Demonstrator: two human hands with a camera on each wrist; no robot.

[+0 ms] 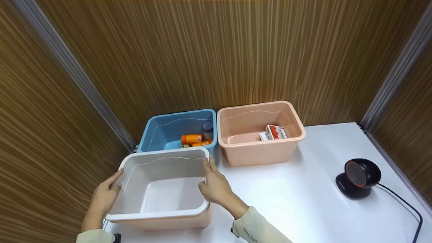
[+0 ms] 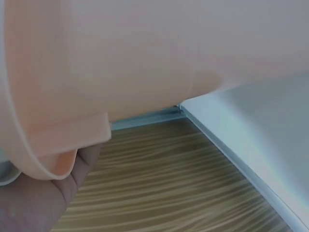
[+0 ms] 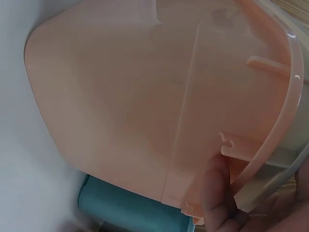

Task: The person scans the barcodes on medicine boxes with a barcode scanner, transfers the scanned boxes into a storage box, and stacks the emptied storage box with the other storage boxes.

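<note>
A white plastic bin (image 1: 168, 168) sits nested inside a pink bin (image 1: 168, 223), which shows below its rim. My left hand (image 1: 103, 199) grips the left rims, with the index finger along the edge. In the left wrist view, its fingers curl under the rim of the pink bin (image 2: 120, 53). On the opposite side, my right hand (image 1: 217, 185) holds the right rims. The right wrist view shows fingers hooked beneath the pink rim (image 3: 295, 63), with the white rim beside it. Nothing lies in the white bin.
Behind, a blue bin (image 1: 165, 131) holds orange bottles (image 1: 191, 138) and a dark-capped bottle (image 1: 208, 131). Another pink bin (image 1: 258, 153), right of it, contains small boxes (image 1: 276, 132). A black round device (image 1: 362, 173) with a cable stands on the white table (image 1: 280, 195). Wood-grain panels (image 1: 219, 54) enclose the table.
</note>
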